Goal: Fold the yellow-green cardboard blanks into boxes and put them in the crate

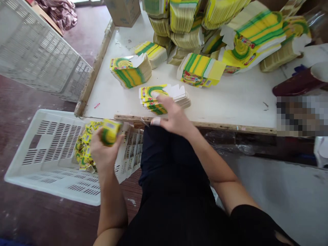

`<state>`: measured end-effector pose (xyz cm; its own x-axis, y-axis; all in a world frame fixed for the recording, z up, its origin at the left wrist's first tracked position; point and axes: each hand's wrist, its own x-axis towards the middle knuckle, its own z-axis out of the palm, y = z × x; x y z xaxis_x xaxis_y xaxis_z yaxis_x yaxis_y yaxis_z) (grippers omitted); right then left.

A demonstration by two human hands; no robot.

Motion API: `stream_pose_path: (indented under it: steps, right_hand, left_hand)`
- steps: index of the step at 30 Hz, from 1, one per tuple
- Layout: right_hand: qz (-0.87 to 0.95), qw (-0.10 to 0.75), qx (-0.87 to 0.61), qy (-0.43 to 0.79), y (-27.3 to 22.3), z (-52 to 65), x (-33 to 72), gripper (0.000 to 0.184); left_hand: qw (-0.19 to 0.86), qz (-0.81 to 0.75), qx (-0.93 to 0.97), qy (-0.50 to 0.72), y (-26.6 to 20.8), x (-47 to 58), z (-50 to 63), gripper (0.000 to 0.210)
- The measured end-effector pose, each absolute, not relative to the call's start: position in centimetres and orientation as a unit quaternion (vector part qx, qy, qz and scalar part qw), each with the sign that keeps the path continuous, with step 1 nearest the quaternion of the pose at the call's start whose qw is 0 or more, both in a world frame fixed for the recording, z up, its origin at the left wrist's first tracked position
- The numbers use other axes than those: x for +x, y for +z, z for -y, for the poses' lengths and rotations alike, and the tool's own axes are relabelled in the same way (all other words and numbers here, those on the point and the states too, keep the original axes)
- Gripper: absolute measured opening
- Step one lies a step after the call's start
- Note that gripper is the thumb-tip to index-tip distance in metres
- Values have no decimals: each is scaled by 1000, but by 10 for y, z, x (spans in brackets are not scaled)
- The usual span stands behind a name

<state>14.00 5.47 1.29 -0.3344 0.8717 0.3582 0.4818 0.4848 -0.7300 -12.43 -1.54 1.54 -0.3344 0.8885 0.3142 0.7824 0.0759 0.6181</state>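
A small yellow-and-green carton (pixel 110 131) is gripped in my left hand (pixel 104 150), slightly blurred, above the white plastic crate (pixel 58 186). Inside the crate lies a heap of small yellow-and-green packets (pixel 87 147). My right hand (pixel 176 116) reaches over the table's front edge with thumb and fingers apart. Its fingertips are at a short fanned stack of flattened cartons (pixel 166 97); whether they press on it I cannot tell. A white wrap covers the right thumb tip.
Bundles of flattened cartons (pixel 133 73) and a carton bundle (pixel 200 70) lie on the white table (pixel 230 106). More stacks (pixel 184 20) rise behind. A dark red cylinder (pixel 297 83) lies at right. Another white crate (pixel 41 51) stands left, and a cardboard box (pixel 124 12) at the back.
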Motion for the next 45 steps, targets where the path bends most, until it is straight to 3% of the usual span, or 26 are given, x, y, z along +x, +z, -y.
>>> stream_pose_path:
  steps: [3,7,13,18,22,26,30,33,37,42,45]
  right_hand:
    - [759,328,-541,155,13,-96,159,38]
    - [764,248,-583,123,-9,-112,165,22]
    - [770,254,-577,99,-9,-98,156,34]
    - [768,214,-589,131,15,-101,152,44]
    - [764,268,-569,145,30,-83,148,40]
    - [773,323,-498,226,27,-38,132,23]
    - [714,401,-389,422,8,3,109,14]
    - [579,454,-327,592,-3,17,94,6]
    - [484,439,-299,696,-10,22,83,14]
    - [437,440,-342,706,-18,17,90,44]
    - [441,459,-340,692,-17,18,93,39]
  left_hand:
    - [19,-769,520,371,14,-160,10,79]
    - [102,-744,564,342,-11,-155,13,64]
    - [258,-666,632,300,-28,-101,13,45]
    - [315,-637,632,308,-18,-87,11,46]
    - [417,-605,595,327,-21,-73,13,55]
    - [496,-521,503,478,-21,-48,9,79]
    - [527,-414,325,667,-6,-29,0,54]
    - [530,-362,256,723,5,-22,-3,41]
    - [488,-393,255,737,3,-14,-1,47]
    - [437,-438,289,731,-10,-9,7,66]
    - [424,-454,324,713,-14,-10,11,63]
